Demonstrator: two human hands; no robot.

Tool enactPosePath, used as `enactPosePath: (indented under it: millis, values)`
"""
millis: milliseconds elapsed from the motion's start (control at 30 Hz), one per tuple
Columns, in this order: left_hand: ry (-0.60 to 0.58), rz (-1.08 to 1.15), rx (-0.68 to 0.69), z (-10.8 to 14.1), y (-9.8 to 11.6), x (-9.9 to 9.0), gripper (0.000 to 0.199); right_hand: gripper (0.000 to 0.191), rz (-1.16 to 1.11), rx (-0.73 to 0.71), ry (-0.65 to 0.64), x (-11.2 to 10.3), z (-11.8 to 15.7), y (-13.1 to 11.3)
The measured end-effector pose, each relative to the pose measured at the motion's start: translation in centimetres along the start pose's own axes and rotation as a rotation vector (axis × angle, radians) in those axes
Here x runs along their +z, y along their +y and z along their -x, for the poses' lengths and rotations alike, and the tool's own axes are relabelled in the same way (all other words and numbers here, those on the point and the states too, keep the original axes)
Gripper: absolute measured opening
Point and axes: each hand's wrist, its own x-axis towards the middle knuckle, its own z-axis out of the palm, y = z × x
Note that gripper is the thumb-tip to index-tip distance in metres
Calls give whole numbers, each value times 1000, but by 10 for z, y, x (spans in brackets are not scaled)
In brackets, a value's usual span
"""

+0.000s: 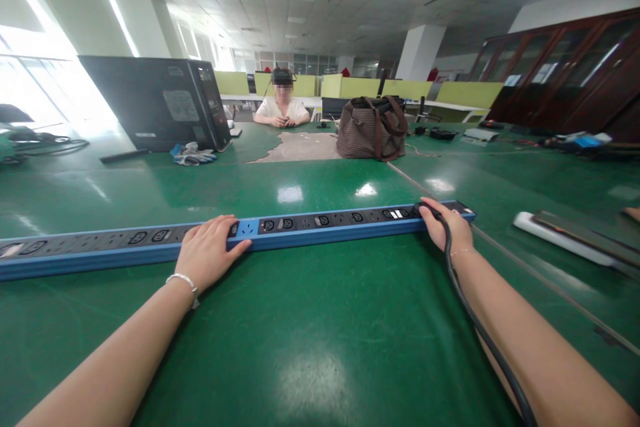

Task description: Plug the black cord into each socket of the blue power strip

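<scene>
A long blue power strip with black socket faces lies across the green table. My left hand grips it near the middle, fingers over the top and thumb along the front side. Beside those fingertips is a light-blue socket section. At the strip's right end my right hand is closed on a black plug, which sits against the socket face. How deep the plug goes is hidden by the fingers. Its black power cord runs over the back of my right hand and down along the forearm.
Beyond the strip stand a black computer case, a pair of work gloves and a brown bag. A person sits across the table. At right lies a white, bar-shaped object.
</scene>
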Motion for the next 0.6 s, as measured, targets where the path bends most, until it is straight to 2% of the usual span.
enactPosePath:
  millis: [133, 400, 600]
  values:
    - [-3, -9, -2, 0, 0, 0, 58, 43, -68, -44, -11, 1, 2, 4]
    - [-3, -22, -1, 0, 0, 1, 58, 42, -73, 72, 20, 3, 4, -5]
    - [7, -24, 5, 1, 0, 0, 57, 41, -49, 71, 33, 1, 3, -7]
